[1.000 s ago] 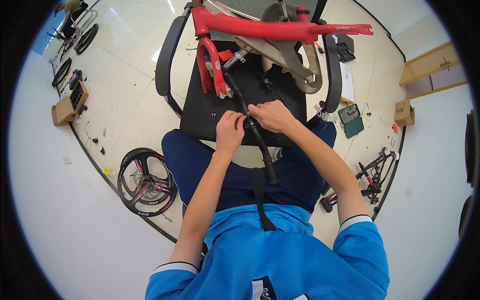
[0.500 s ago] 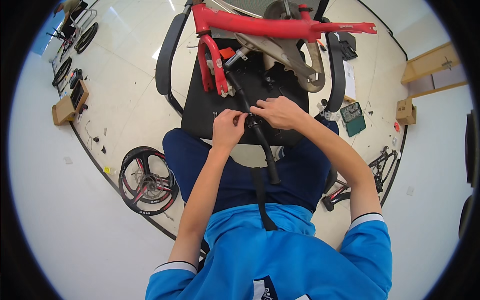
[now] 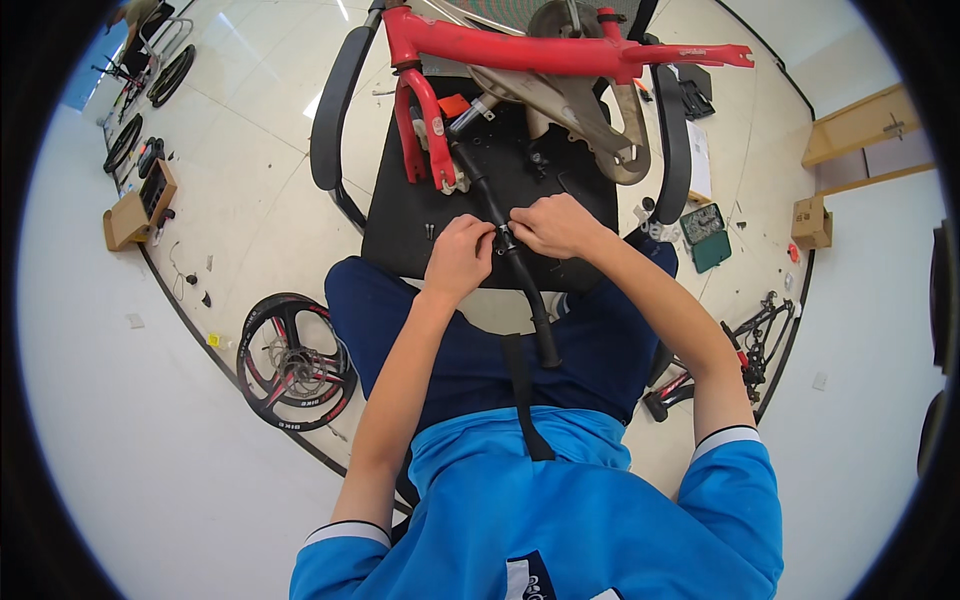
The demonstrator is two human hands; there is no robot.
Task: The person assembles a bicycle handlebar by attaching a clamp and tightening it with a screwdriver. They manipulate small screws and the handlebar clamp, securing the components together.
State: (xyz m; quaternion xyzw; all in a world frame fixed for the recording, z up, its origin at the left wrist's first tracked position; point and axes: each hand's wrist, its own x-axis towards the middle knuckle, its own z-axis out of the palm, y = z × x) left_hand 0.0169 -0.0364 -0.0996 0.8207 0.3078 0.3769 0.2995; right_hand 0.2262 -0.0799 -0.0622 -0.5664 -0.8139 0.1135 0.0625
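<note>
A black bicycle handlebar [image 3: 481, 190] slants from the seat toward my lap, its lower end over my thighs. At its middle sits a small stem clamp [image 3: 504, 239]. My left hand [image 3: 462, 255] is closed in a pinch at the clamp's left side. From the right, my right hand [image 3: 556, 226] has its fingertips pressed together at the same spot. Whatever is between the fingers of either hand is too small or hidden to make out. Two small bolts [image 3: 430, 231] lie on the seat left of my left hand.
A black chair seat [image 3: 390, 225] is before me, between armrests [image 3: 338, 110] [image 3: 672, 145]. The red bicycle frame [image 3: 510, 46] with its fork lies across it. A spoked wheel [image 3: 296, 362] stands left; a green case [image 3: 708, 252] and a dark frame [image 3: 760, 345] are right.
My right hand has drawn its fingers in and moved slightly right and down beside the clamp. My left hand has shifted slightly, uncovering the bolts on the seat. The handlebar stays put.
</note>
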